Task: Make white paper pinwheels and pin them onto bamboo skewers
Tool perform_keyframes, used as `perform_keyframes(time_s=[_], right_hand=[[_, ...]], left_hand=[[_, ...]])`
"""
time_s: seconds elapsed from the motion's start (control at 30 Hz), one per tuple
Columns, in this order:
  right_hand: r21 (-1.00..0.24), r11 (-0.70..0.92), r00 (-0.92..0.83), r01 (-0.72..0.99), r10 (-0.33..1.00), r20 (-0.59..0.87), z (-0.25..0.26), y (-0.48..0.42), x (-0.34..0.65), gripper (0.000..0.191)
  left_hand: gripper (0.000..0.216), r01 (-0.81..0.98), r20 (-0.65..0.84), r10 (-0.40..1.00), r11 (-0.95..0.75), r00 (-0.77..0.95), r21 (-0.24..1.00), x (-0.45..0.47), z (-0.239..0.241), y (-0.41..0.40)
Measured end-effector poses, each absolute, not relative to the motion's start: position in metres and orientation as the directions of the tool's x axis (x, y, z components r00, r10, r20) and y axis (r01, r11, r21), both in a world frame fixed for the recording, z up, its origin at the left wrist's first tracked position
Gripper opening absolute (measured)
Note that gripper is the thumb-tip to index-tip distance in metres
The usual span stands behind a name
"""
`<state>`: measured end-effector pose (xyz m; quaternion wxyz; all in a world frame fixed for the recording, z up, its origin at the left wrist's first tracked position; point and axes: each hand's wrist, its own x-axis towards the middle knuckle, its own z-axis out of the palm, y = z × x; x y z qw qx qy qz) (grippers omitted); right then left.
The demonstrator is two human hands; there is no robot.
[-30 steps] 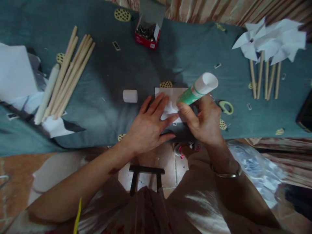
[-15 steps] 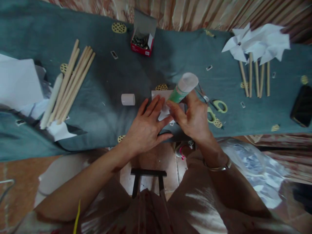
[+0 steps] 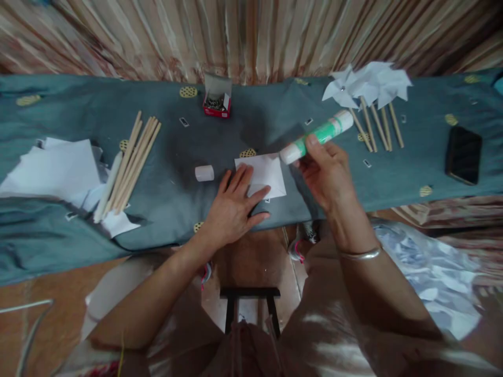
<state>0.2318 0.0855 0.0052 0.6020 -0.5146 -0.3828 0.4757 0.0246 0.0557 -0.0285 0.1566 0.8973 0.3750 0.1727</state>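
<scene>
Spread flat, my left hand (image 3: 232, 209) rests on the left part of a small white paper square (image 3: 269, 175) near the table's front edge. My right hand (image 3: 328, 173) grips a green and white glue stick (image 3: 324, 133), held tilted above the paper's right side. Its white lower end is close to the paper's upper right corner; I cannot tell if they touch. The glue stick's white cap (image 3: 204, 173) lies on the cloth left of the paper, apart from my left fingers. The scissors seen earlier are hidden now, behind my right hand or arm.
On the left lie several wooden sticks (image 3: 135, 162), a white candle-like rod (image 3: 108, 187) and stacked white paper (image 3: 58, 167). A red box of metal pins (image 3: 217, 104) stands at the back. White paper pinwheels (image 3: 367, 86) and a black phone (image 3: 463, 155) are on the right.
My right hand has lifted the glue stick off the paper and swung it rightward, from upright to tilted. My left hand stays on the paper. The head view has tilted up.
</scene>
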Motion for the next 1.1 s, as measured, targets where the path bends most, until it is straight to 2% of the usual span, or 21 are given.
perform_keyframes(time_s=[0.07, 0.17, 0.3, 0.4, 0.5, 0.67, 0.77, 1.1], right_hand=[[-0.947, -0.033, 0.278, -0.319, 0.952, -0.126, 0.005, 0.086, 0.235, 0.020], [-0.910, -0.081, 0.260, -0.407, 0.945, -0.200, 0.002, 0.084, 0.237, 0.019], [-0.885, -0.121, 0.214, -0.449, 0.947, -0.238, 0.002, 0.081, 0.235, 0.019], [-0.866, -0.148, 0.183, -0.478, 0.947, -0.263, 0.004, 0.080, 0.231, 0.019], [-0.849, -0.184, 0.145, -0.496, 0.946, -0.289, 0.007, 0.078, 0.224, 0.018], [-0.826, -0.262, 0.060, -0.499, 0.941, -0.334, 0.012, 0.068, 0.207, 0.023], [-0.821, -0.290, 0.011, -0.492, 0.941, -0.339, 0.014, 0.062, 0.197, 0.026], [-0.821, -0.290, -0.005, -0.493, 0.944, -0.331, 0.018, 0.059, 0.185, 0.031]], left_hand=[[0.054, 0.590, 0.253, 0.717, -0.685, 0.649, 0.426, 0.020, -0.025, 0.056], [0.054, 0.576, 0.377, 0.723, -0.690, 0.579, 0.439, 0.003, -0.017, 0.060], [0.049, 0.753, 0.424, 0.834, -0.522, 0.352, 0.401, -0.028, -0.011, 0.073], [0.040, 0.811, 0.348, 0.885, -0.435, 0.307, 0.391, -0.044, -0.016, 0.081], [0.031, 0.804, 0.318, 0.908, -0.398, 0.274, 0.441, -0.048, -0.020, 0.083], [0.029, 0.658, 0.252, 0.946, -0.323, 0.204, 0.681, -0.033, -0.013, 0.073], [0.029, 0.543, 0.215, 0.950, -0.306, 0.225, 0.782, -0.021, -0.007, 0.064], [0.031, 0.450, 0.237, 0.941, -0.325, 0.241, 0.832, -0.009, -0.005, 0.058]])
